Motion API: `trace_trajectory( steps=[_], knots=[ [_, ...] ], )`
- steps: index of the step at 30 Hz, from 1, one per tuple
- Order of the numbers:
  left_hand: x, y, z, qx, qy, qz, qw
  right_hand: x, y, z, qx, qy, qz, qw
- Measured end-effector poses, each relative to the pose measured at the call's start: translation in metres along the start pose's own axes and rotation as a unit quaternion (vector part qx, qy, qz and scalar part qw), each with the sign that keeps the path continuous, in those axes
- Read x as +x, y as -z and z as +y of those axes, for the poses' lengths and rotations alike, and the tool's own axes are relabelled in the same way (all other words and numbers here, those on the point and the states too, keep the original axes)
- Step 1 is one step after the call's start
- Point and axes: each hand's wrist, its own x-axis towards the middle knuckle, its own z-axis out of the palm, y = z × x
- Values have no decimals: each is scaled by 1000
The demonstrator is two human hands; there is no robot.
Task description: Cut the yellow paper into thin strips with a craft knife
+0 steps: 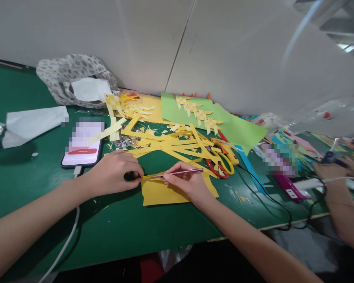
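Note:
A yellow paper sheet [165, 194] lies on the green table near its front edge. My left hand [118, 171] is closed at the sheet's upper left corner, thumb and index finger pinching the yellow paper. My right hand [187, 182] rests over the sheet, its fingers closed round a slim pink pen-like tool [187, 171] whose tip points left along the sheet's upper edge. Behind the hands lies a loose pile of yellow paper strips [171, 145]. Red and yellow-handled scissors [220, 163] sit right of the pile.
A charging phone [83, 143] lies left, its white cable [72, 232] running to the front edge. Green sheets [238, 127] with woven paper fish stand behind. A patterned cloth bag [73, 78] is back left. Another person's arm [342, 204] is at right, near black cables.

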Motion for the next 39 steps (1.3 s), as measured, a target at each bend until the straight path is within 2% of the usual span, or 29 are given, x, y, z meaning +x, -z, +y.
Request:
trace_trajectory(
  steps=[19, 30, 39],
  knots=[
    [1, 1, 1, -10, 25, -20, 999, 2, -4, -1, -9, -15, -11, 1000],
    [2, 2, 3, 0, 44, -31, 999, -2, 10, -6, -35, -12, 19, 999],
    [2, 1, 2, -9, 48, -21, 999, -1, 17, 6, -27, -2, 40, 999]
  ],
)
